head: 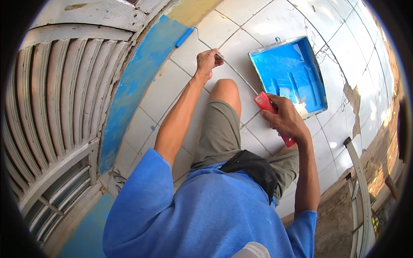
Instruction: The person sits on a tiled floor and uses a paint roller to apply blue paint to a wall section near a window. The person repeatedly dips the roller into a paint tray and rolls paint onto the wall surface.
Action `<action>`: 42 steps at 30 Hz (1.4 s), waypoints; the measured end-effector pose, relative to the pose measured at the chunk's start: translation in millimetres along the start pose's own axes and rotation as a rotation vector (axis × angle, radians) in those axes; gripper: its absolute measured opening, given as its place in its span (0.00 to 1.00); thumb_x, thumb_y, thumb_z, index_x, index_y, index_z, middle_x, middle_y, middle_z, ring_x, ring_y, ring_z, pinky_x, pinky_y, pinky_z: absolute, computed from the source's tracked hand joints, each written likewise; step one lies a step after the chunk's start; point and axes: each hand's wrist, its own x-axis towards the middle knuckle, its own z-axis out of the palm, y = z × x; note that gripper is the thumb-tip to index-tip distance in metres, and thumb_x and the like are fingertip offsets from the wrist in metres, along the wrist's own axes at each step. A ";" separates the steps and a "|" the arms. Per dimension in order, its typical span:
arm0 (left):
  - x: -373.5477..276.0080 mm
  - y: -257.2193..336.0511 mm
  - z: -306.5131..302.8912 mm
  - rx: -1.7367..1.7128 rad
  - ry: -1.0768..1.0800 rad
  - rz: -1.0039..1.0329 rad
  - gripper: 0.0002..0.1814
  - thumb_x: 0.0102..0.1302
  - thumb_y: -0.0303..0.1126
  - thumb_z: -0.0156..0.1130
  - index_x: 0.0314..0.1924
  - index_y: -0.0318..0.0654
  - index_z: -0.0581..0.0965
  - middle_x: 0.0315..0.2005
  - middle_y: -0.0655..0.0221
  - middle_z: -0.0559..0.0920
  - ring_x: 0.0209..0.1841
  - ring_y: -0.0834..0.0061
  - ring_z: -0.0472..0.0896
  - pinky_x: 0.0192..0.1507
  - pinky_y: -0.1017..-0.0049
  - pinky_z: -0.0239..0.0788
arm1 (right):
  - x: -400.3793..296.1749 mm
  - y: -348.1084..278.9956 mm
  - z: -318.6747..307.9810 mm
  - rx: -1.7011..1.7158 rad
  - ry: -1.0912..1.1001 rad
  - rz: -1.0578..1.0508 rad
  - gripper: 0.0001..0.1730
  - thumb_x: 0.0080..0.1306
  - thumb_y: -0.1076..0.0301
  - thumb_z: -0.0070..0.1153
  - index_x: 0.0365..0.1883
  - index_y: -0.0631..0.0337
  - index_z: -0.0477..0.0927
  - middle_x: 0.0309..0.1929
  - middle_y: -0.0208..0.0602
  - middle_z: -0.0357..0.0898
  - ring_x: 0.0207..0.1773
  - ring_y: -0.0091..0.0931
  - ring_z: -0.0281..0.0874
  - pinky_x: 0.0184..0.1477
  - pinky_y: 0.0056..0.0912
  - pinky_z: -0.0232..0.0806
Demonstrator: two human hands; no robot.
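Observation:
My right hand (285,117) grips the red plastic handle (265,102) of a paint roller. The roller's long metal rod (238,74) runs up and left from the handle. Farther along, my left hand (206,63) pinches that rod with its fingertips. At the far end the blue roller sleeve (184,37) rests against or very near the lower wall band (135,77), which carries patchy blue paint. Right of my knee a paint tray (301,58) lies on the floor, coated with wet blue paint; its near edge is partly hidden behind my right hand.
White floor tiles (255,140) surround me, some broken toward the bare earth (377,164) at right. A louvred wooden shutter (61,96) and a slatted window (69,187) line the left. A metal ladder-like frame (361,187) stands at lower right. Yellowish wall (190,11) continues beyond the blue.

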 end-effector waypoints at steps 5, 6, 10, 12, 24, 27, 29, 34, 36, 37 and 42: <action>-8.7 2.4 8.4 -0.011 0.021 -0.033 0.09 0.65 0.33 0.57 0.30 0.35 0.75 0.24 0.66 0.78 0.25 0.76 0.77 0.34 0.73 0.75 | -9.2 -7.0 -13.6 0.004 -0.033 0.046 0.26 0.57 0.69 0.55 0.54 0.70 0.73 0.23 0.33 0.73 0.21 0.21 0.70 0.24 0.28 0.66; -12.2 6.0 12.4 -0.018 0.002 -0.036 0.09 0.65 0.33 0.57 0.30 0.35 0.75 0.24 0.66 0.79 0.25 0.76 0.77 0.34 0.73 0.76 | -12.5 -7.6 -15.6 0.009 -0.024 0.049 0.25 0.57 0.69 0.54 0.54 0.70 0.73 0.22 0.34 0.73 0.21 0.22 0.70 0.25 0.29 0.66; -2.6 9.3 24.6 -0.045 -0.034 -0.018 0.10 0.65 0.33 0.56 0.30 0.34 0.75 0.24 0.65 0.79 0.25 0.75 0.77 0.33 0.73 0.76 | -9.7 -4.4 -23.1 0.022 0.002 0.044 0.26 0.57 0.68 0.54 0.54 0.70 0.73 0.23 0.37 0.74 0.21 0.24 0.71 0.27 0.30 0.67; 5.6 16.8 27.9 -0.045 -0.029 -0.011 0.09 0.65 0.33 0.57 0.31 0.34 0.76 0.24 0.65 0.79 0.25 0.75 0.77 0.34 0.73 0.76 | -4.9 -6.3 -26.4 0.017 0.010 0.046 0.26 0.56 0.69 0.54 0.55 0.70 0.73 0.25 0.39 0.75 0.23 0.24 0.72 0.29 0.31 0.68; -23.0 55.8 48.2 -0.036 -0.039 0.048 0.10 0.65 0.35 0.59 0.31 0.35 0.76 0.24 0.64 0.79 0.26 0.74 0.78 0.34 0.73 0.75 | -37.6 -24.3 -46.9 0.003 0.042 0.051 0.27 0.55 0.70 0.56 0.54 0.72 0.73 0.31 0.47 0.78 0.32 0.28 0.75 0.41 0.35 0.69; -11.2 48.5 43.5 -0.001 -0.014 0.029 0.09 0.65 0.34 0.59 0.31 0.36 0.76 0.24 0.65 0.79 0.27 0.73 0.78 0.34 0.73 0.75 | -24.4 -5.9 -35.6 -0.017 0.105 -0.065 0.27 0.55 0.70 0.56 0.53 0.73 0.72 0.30 0.49 0.77 0.32 0.29 0.76 0.40 0.35 0.68; -28.9 63.5 50.9 -0.009 -0.034 0.087 0.09 0.65 0.35 0.59 0.31 0.36 0.76 0.24 0.65 0.79 0.26 0.74 0.78 0.33 0.74 0.75 | -42.0 -20.5 -44.5 0.003 0.089 -0.068 0.28 0.54 0.71 0.56 0.54 0.73 0.71 0.30 0.51 0.77 0.33 0.31 0.77 0.41 0.34 0.68; -77.4 99.3 65.3 -0.033 -0.024 0.222 0.11 0.66 0.34 0.56 0.27 0.36 0.76 0.21 0.65 0.80 0.21 0.76 0.79 0.31 0.75 0.76 | -83.7 -30.6 -51.6 0.037 0.117 -0.166 0.29 0.52 0.74 0.56 0.54 0.73 0.71 0.29 0.54 0.77 0.32 0.36 0.80 0.40 0.34 0.69; -67.9 96.0 62.6 -0.004 -0.036 0.181 0.12 0.66 0.34 0.56 0.27 0.36 0.76 0.21 0.65 0.80 0.22 0.75 0.79 0.31 0.75 0.76 | -80.8 -35.0 -51.3 0.003 0.122 -0.156 0.28 0.53 0.73 0.56 0.54 0.73 0.72 0.28 0.53 0.76 0.30 0.37 0.78 0.39 0.35 0.68; -61.2 91.4 59.2 0.012 -0.040 0.162 0.12 0.66 0.34 0.56 0.27 0.35 0.76 0.21 0.64 0.80 0.22 0.75 0.79 0.31 0.75 0.76 | -72.1 -34.4 -51.9 0.003 0.106 -0.122 0.28 0.53 0.72 0.56 0.53 0.73 0.72 0.27 0.53 0.75 0.29 0.36 0.77 0.38 0.35 0.68; -44.5 78.5 57.9 0.010 -0.003 0.125 0.12 0.66 0.34 0.56 0.27 0.34 0.76 0.21 0.64 0.79 0.22 0.74 0.79 0.31 0.75 0.76 | -55.7 -24.1 -50.7 0.015 0.116 -0.101 0.26 0.54 0.71 0.56 0.52 0.72 0.72 0.25 0.51 0.74 0.26 0.35 0.73 0.36 0.36 0.67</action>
